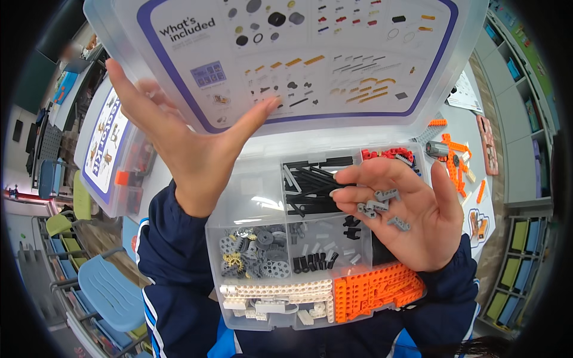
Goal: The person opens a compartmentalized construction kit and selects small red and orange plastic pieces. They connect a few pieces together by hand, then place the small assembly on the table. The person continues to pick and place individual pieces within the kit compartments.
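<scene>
My left hand [191,137] is raised at the left edge of the clear plastic lid [286,130], its thumb and forefinger spread wide. The thumb is in front of the lid's printed sheet; some other fingers show faintly behind the lid, and I cannot tell whether they touch it. Over the right side of the box, my right hand [418,221] is turned palm up with its fingers curled. Several small grey connector pieces [376,206] rest on its fingers and palm. Below both hands sits the open sorting box [250,206], whose right compartments are partly hidden by my right hand.
The box holds black axles [310,179], grey gears [262,250], black connectors [313,262], white beams [277,290], orange beams [379,292] and red pieces [382,154]. A second kit box [113,149] stands left. An orange assembly [455,158] lies right. Blue chair [110,289] at lower left.
</scene>
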A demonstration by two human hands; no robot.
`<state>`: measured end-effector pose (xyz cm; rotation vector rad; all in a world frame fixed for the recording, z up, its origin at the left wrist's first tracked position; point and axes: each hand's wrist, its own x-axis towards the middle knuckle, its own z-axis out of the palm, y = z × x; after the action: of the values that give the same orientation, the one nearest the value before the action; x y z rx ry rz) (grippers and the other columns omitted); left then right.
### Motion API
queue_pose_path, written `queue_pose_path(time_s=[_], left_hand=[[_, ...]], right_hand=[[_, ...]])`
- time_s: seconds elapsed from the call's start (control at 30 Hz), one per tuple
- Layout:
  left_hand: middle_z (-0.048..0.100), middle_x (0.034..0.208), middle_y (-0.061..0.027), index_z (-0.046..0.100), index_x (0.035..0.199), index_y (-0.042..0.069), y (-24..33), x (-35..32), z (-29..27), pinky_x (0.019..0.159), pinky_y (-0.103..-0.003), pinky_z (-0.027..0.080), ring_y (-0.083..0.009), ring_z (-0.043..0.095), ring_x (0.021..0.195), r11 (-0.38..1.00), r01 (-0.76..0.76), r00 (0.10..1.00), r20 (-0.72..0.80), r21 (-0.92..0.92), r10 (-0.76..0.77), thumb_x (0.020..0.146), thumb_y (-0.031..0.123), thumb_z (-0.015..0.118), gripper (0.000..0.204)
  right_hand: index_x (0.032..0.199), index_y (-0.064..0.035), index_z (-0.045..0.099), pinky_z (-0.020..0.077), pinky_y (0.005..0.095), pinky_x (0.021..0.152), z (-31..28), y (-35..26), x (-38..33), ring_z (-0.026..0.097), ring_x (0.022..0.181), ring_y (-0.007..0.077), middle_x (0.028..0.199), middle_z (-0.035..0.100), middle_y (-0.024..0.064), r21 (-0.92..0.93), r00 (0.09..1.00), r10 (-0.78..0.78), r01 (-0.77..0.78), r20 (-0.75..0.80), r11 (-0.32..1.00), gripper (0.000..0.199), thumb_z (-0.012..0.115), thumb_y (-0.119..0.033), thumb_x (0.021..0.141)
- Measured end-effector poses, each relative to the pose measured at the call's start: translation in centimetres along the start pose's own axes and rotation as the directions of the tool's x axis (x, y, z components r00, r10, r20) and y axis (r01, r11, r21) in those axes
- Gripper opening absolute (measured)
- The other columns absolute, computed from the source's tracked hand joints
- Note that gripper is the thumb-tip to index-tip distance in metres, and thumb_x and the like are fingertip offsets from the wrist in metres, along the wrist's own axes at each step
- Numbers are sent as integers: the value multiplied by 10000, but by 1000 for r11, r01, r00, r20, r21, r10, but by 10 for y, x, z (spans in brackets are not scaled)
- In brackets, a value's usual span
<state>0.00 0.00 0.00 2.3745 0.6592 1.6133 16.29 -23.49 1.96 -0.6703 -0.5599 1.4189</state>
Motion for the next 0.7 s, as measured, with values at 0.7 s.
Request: queue_pose_path(time_s=[0.7], left_hand=[[407,1290,-181,-31,1568,-16,-4,-6,-3,871,-350,612,-292,596,1176,996,-4,1000,12,93,3,631,172,1006,1410]], right_hand=[[1068,43,697,433,553,1046,34,5,-1,699,924,391,908,714,229,-488,988,-128,71,-85,870,582,339,-415,1084]])
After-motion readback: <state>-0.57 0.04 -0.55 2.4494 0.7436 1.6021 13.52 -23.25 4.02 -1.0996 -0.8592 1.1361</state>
